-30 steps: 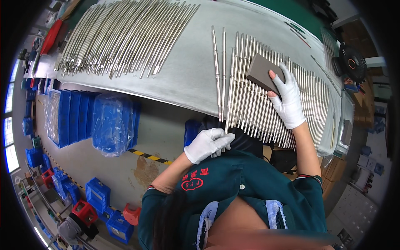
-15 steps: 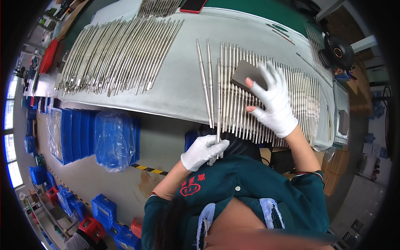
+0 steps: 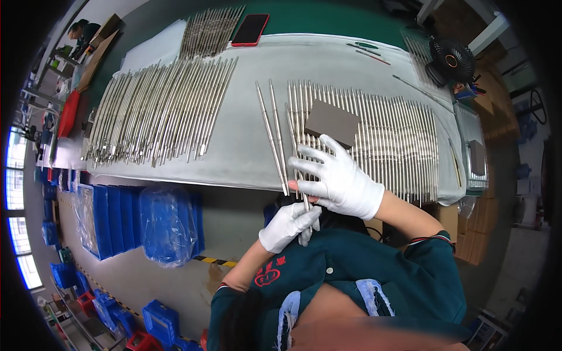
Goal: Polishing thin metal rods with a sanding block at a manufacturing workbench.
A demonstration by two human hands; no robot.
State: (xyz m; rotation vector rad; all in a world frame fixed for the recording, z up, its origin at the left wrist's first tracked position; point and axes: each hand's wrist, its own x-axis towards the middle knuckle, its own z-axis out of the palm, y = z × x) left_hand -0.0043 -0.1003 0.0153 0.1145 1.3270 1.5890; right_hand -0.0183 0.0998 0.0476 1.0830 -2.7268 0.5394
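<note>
My left hand [image 3: 287, 227], in a white glove, is closed on the near end of a thin silver metal rod [image 3: 291, 126] at the table's front edge. Over the rod's lower part reaches my right hand [image 3: 345, 181], gloved with bare thumb and index tips, fingers spread; the thumb and index lie either side of the rod. Beyond that hand, a grey-brown block [image 3: 332, 121] rests across a row of similar rods [image 3: 404, 146]. Just left of the held rod, two loose rods [image 3: 266, 120] lie slightly slanted side by side.
A large batch of rods [image 3: 158, 111] covers the table's left part, with another bundle [image 3: 211, 32] behind. A red-edged phone [image 3: 250, 30] lies at the back. At far right stand a black fan [image 3: 452, 60] and a tray [image 3: 471, 146]. Blue crates [image 3: 111, 219] sit below left.
My right hand has come away from the block, down and left to the rod at my left hand. The block stays on the row. The view has shifted slightly.
</note>
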